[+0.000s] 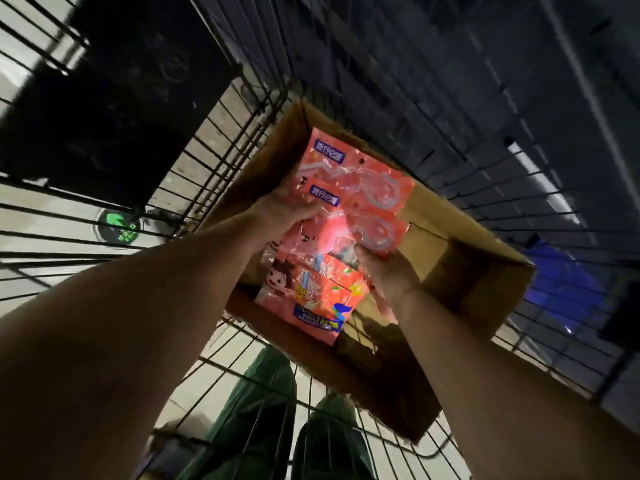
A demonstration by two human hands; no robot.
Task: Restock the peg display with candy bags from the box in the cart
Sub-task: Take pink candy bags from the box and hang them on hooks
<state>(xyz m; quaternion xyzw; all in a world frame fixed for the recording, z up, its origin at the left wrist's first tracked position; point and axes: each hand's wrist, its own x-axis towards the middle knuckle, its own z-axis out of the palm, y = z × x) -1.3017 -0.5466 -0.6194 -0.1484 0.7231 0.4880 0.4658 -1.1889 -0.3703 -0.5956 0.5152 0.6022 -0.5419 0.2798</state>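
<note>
Candy bags [349,209], glossy and limp, lifted from the box [460,258].
Left hand [294,206] and right hand [384,268] grip the stack's edges; film looks light, slippery.

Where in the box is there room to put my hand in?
The box shows bare cardboard on its right half, between the candy bags and the right wall. The left half is crowded: the left hand and right hand grip the bags there.
</note>
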